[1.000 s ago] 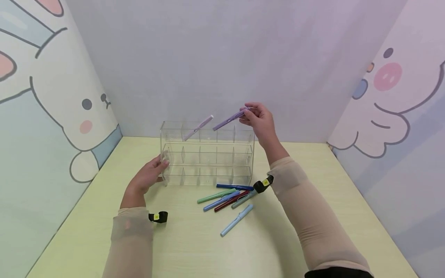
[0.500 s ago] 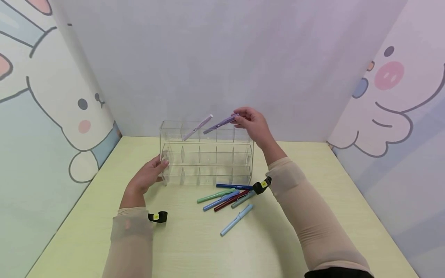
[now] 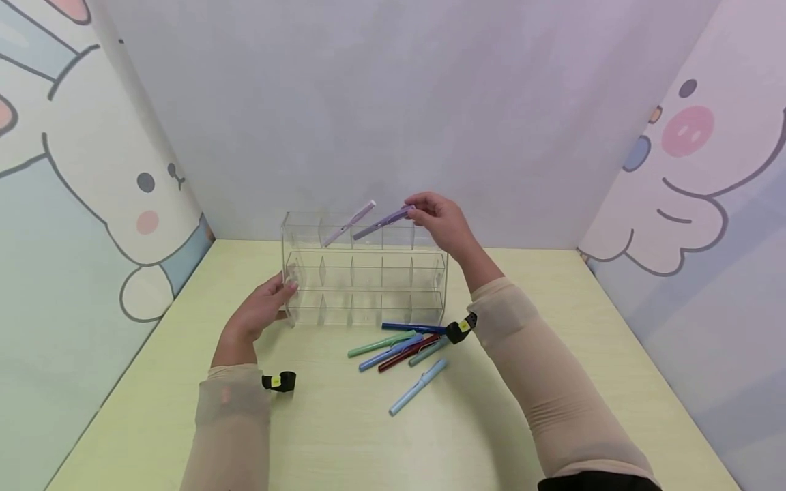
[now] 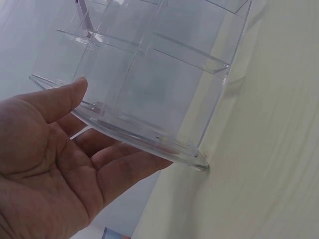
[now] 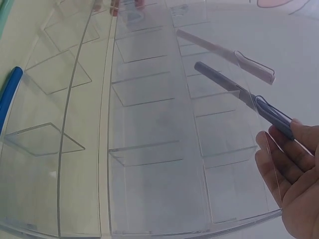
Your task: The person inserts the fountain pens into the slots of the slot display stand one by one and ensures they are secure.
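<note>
A clear acrylic pen rack with stepped, divided tiers stands upright on the table. My left hand holds its left side, and in the left wrist view the thumb lies at the edge of the side panel with the fingers behind. Between thumb and fingers, my right hand pinches the upper end of a purple pen, tilted with its lower end over the top tier. Just left of it a pale lilac pen leans in a top-tier compartment. Whether the purple pen touches the rack, I cannot tell.
Before the rack's right half lie several pens: dark blue, green, blue, dark red and grey-green. A light blue pen lies closer to me. A wall rises behind the table.
My right hand has moved left and slightly down with the purple pen, bringing it close to the lilac pen. The left hand and the rack have stayed in place.
</note>
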{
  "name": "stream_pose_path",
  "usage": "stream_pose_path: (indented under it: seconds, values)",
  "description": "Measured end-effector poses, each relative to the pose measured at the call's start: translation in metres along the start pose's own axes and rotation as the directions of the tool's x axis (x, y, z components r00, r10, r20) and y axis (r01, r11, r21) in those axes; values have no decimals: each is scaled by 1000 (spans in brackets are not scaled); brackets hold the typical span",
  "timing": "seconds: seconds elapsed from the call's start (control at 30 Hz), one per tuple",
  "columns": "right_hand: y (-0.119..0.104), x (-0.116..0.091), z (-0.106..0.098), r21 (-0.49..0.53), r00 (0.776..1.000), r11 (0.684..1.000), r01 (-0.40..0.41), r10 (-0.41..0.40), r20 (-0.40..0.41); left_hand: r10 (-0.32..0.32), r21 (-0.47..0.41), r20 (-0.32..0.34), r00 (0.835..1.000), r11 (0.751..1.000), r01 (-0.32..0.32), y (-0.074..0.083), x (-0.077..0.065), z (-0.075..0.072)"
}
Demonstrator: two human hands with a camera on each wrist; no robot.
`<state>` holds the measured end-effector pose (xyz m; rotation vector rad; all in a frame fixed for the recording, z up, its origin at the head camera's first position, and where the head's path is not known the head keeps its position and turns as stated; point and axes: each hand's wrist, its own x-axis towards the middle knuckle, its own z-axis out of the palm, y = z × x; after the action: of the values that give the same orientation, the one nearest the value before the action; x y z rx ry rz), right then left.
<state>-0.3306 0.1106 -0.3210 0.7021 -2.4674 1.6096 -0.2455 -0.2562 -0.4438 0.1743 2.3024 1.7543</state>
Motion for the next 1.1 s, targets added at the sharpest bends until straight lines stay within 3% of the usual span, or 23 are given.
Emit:
stream_pose_path:
  seconds: [0.57,1.1]
  values:
    - [-2,-4,-2,-168,996,984,64,-52,76,5,-2,6,1000,1000,-5,1,0,0]
    - [-2,-9,-2,-207,992,975,76,-54,111,7,15,5,1000,1000,-7,-1,2,1]
